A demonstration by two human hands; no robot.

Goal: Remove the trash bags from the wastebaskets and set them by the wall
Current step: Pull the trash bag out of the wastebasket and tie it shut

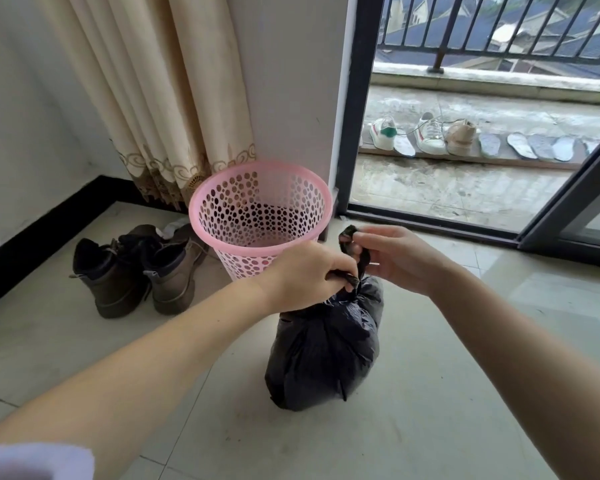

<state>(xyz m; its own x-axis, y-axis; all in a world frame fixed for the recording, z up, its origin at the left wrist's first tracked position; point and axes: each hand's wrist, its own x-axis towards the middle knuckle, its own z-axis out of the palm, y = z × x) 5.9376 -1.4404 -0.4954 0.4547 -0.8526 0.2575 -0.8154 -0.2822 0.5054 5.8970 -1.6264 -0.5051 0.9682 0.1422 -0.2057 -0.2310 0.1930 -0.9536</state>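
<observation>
Pinching the two twisted ears of the bag, our fingers are closed on black plastic on both sides. Our left hand is fisted around one ear just above the knot, knuckles up, low against the bag's neck. Our right hand sits a little higher and holds the other ear between thumb and fingertips, its free end poking up past the thumb. The two hands are almost touching, with the knot between them, so we judge the tying to be nearly finished.

Directly beneath our fingers the bag stands on the tiled floor, full and rounded, its long axis upright from floor to neck. It is out of the basket, which stands empty just behind it, pink and perforated, near the curtain and the wall.

The coming move turns on this: the wall lies ahead of the bag and past the basket, with the boots to the left along the skirting. Our left hand is lower on the neck and closer to the bag's weight, so it seems the better one for lifting.

We can read no writing or brand on the bag or basket. Shoes outside the glass door are too small to make out any logo.
</observation>
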